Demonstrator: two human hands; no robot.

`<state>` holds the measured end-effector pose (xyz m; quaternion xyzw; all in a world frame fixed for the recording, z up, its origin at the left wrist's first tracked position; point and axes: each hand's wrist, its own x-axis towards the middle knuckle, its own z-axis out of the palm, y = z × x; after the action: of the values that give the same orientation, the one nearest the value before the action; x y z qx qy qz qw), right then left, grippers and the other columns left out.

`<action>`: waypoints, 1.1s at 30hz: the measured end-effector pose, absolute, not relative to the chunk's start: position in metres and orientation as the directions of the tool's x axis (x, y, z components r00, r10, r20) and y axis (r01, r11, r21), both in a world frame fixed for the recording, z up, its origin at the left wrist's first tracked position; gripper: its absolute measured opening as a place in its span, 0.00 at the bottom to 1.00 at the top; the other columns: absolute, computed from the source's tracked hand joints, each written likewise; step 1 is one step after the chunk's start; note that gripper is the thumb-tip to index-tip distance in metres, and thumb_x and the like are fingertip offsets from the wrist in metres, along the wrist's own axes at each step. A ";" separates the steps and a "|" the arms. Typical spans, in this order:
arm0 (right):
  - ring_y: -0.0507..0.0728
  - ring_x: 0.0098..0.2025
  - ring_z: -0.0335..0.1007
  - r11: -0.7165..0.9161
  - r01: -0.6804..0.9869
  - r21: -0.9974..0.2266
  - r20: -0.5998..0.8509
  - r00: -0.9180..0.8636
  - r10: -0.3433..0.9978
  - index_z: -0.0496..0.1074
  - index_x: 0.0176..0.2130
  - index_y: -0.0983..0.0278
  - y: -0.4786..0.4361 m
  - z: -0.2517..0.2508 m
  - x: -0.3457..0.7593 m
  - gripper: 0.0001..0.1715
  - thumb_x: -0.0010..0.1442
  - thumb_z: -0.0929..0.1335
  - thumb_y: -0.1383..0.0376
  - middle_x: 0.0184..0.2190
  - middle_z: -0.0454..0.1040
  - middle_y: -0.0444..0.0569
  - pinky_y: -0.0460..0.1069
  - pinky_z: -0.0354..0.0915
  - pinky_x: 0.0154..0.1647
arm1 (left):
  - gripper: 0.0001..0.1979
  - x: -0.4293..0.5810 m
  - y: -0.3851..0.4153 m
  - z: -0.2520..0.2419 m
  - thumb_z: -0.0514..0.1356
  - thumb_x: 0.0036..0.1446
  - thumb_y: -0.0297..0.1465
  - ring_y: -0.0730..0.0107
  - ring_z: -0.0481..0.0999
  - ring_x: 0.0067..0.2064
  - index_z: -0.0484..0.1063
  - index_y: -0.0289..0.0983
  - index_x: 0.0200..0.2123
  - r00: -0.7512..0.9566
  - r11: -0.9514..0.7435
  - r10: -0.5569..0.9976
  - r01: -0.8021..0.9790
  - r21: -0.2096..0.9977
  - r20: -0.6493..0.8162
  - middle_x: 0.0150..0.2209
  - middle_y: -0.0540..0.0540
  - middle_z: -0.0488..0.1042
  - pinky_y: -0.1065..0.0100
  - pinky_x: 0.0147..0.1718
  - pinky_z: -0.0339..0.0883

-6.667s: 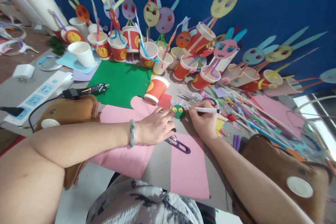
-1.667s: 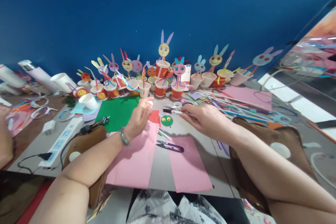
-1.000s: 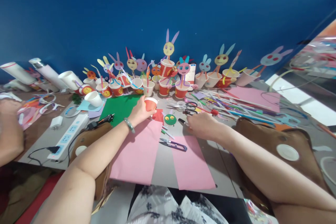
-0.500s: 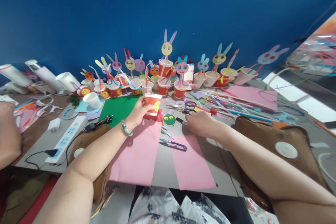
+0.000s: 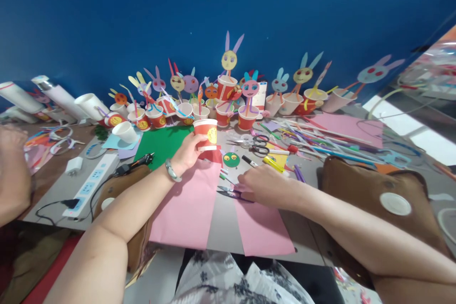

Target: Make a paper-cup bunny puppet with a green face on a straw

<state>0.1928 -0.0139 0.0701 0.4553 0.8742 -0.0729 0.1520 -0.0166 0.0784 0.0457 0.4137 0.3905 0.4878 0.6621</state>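
My left hand [image 5: 188,152] is wrapped round a red paper cup [image 5: 205,133] with a white rim and a yellow emblem, held upright above the table. My right hand [image 5: 258,183] is low over the table, its fingers curled together. Its fingertips meet the end of a thin pen [image 5: 228,178], and the thread snips [image 5: 228,192] lie partly under it; what the fingers grip, if anything, is hidden. A green paper disc face [image 5: 231,159] with yellow eyes lies between the hands. Near it are a black marker [image 5: 249,161], a yellow highlighter [image 5: 273,165] and black-handled scissors [image 5: 261,141].
Paper cups with rabbit-face figures [image 5: 250,87] line the blue wall. Pink paper [image 5: 188,209] and green paper [image 5: 164,142] cover parts of the table. Coloured sticks lie at right beside a brown pouch [image 5: 359,194]. A power strip [image 5: 90,185] and another person's arm [image 5: 14,175] are at left.
My right hand has moved from beside the scissors and black marker down toward me, onto the pens and thread snips. My left hand still holds the cup, slightly higher.
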 end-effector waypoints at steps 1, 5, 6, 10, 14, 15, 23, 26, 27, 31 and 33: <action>0.65 0.37 0.79 0.595 0.804 -0.009 -0.319 -0.566 0.760 0.78 0.37 0.66 -0.015 0.066 0.190 0.14 0.63 0.68 0.59 0.32 0.81 0.57 0.51 0.61 0.34 | 0.13 -0.016 0.079 0.044 0.68 0.43 0.32 0.66 0.79 0.35 0.72 0.35 0.33 0.232 0.204 0.964 -0.348 0.915 -0.127 0.33 0.46 0.78 0.65 0.36 0.74; 0.63 0.35 0.78 0.589 0.807 -0.050 -0.310 -0.573 0.759 0.78 0.37 0.66 -0.017 0.055 0.184 0.11 0.60 0.67 0.63 0.33 0.81 0.57 0.50 0.58 0.33 | 0.19 -0.016 0.078 0.042 0.67 0.43 0.30 0.63 0.80 0.39 0.74 0.32 0.41 0.367 0.239 0.927 -0.413 0.878 -0.080 0.38 0.43 0.79 0.63 0.40 0.74; 0.63 0.35 0.78 0.581 0.812 -0.062 -0.318 -0.568 0.759 0.78 0.36 0.65 -0.018 0.055 0.184 0.11 0.59 0.67 0.65 0.32 0.81 0.56 0.50 0.57 0.32 | 0.21 -0.017 0.077 0.041 0.67 0.43 0.30 0.61 0.80 0.40 0.74 0.33 0.44 0.400 0.221 0.915 -0.405 0.887 -0.045 0.39 0.43 0.79 0.62 0.41 0.74; 0.61 0.34 0.76 0.584 0.802 -0.124 -0.357 -0.585 0.728 0.78 0.34 0.64 -0.022 0.056 0.185 0.09 0.53 0.67 0.67 0.32 0.80 0.55 0.50 0.55 0.31 | 0.25 -0.016 0.071 0.039 0.70 0.42 0.30 0.60 0.79 0.41 0.73 0.34 0.46 0.480 0.025 0.869 -0.287 0.958 0.121 0.41 0.43 0.79 0.60 0.42 0.74; 0.61 0.36 0.76 0.598 0.780 -0.185 -0.315 -0.623 0.716 0.76 0.39 0.63 -0.024 0.054 0.188 0.12 0.54 0.66 0.68 0.36 0.80 0.54 0.50 0.53 0.31 | 0.30 -0.014 0.067 0.032 0.72 0.42 0.30 0.59 0.76 0.46 0.68 0.37 0.49 0.397 -0.410 0.829 -0.050 0.911 0.394 0.45 0.42 0.76 0.56 0.50 0.71; 0.61 0.37 0.76 0.594 0.784 -0.181 -0.309 -0.619 0.722 0.75 0.41 0.64 -0.025 0.053 0.188 0.13 0.55 0.66 0.70 0.36 0.80 0.54 0.50 0.53 0.31 | 0.32 -0.014 0.066 0.030 0.72 0.41 0.30 0.58 0.76 0.47 0.66 0.38 0.51 0.375 -0.505 0.803 0.016 0.863 0.463 0.47 0.41 0.74 0.55 0.51 0.70; 0.60 0.36 0.75 0.646 0.753 -0.126 -0.200 -0.657 0.727 0.70 0.40 0.64 -0.030 0.063 0.185 0.13 0.54 0.63 0.73 0.34 0.79 0.52 0.51 0.51 0.32 | 0.38 -0.017 0.060 0.025 0.74 0.40 0.33 0.58 0.74 0.49 0.61 0.41 0.54 0.263 -0.631 0.759 0.067 0.773 0.596 0.50 0.42 0.70 0.56 0.54 0.68; 0.58 0.33 0.73 0.687 0.698 -0.201 -0.132 -0.714 0.687 0.68 0.40 0.64 -0.031 0.072 0.185 0.09 0.58 0.63 0.70 0.34 0.78 0.51 0.50 0.51 0.31 | 0.35 -0.014 0.055 0.033 0.75 0.40 0.32 0.59 0.74 0.50 0.66 0.41 0.52 0.216 -0.511 0.842 0.020 0.860 0.495 0.50 0.43 0.73 0.58 0.56 0.66; 0.57 0.32 0.72 0.696 0.680 -0.231 -0.106 -0.729 0.676 0.68 0.40 0.64 -0.031 0.074 0.184 0.08 0.59 0.63 0.69 0.33 0.78 0.50 0.50 0.51 0.30 | 0.34 -0.013 0.055 0.036 0.75 0.40 0.32 0.60 0.74 0.51 0.67 0.41 0.51 0.194 -0.449 0.875 -0.019 0.894 0.443 0.49 0.43 0.73 0.59 0.56 0.66; 0.56 0.29 0.70 0.674 0.665 -0.322 -0.030 -0.719 0.694 0.68 0.43 0.65 -0.027 0.073 0.183 0.11 0.67 0.59 0.66 0.30 0.76 0.50 0.50 0.53 0.30 | 0.27 -0.009 0.060 0.043 0.74 0.43 0.40 0.60 0.77 0.45 0.72 0.38 0.45 0.251 -0.091 0.955 -0.254 0.963 0.156 0.44 0.43 0.78 0.60 0.47 0.71; 0.56 0.28 0.70 0.655 0.673 -0.343 0.000 -0.698 0.716 0.69 0.44 0.65 -0.025 0.071 0.182 0.16 0.71 0.55 0.64 0.28 0.75 0.50 0.50 0.55 0.31 | 0.26 -0.009 0.061 0.046 0.72 0.45 0.46 0.59 0.78 0.44 0.74 0.37 0.42 0.316 0.044 0.946 -0.346 0.937 0.073 0.42 0.42 0.79 0.60 0.46 0.72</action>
<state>0.1818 -0.0247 0.0708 0.3829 0.9072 -0.1607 -0.0677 -0.0088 0.0614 0.0461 0.4827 0.3110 0.4952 0.6520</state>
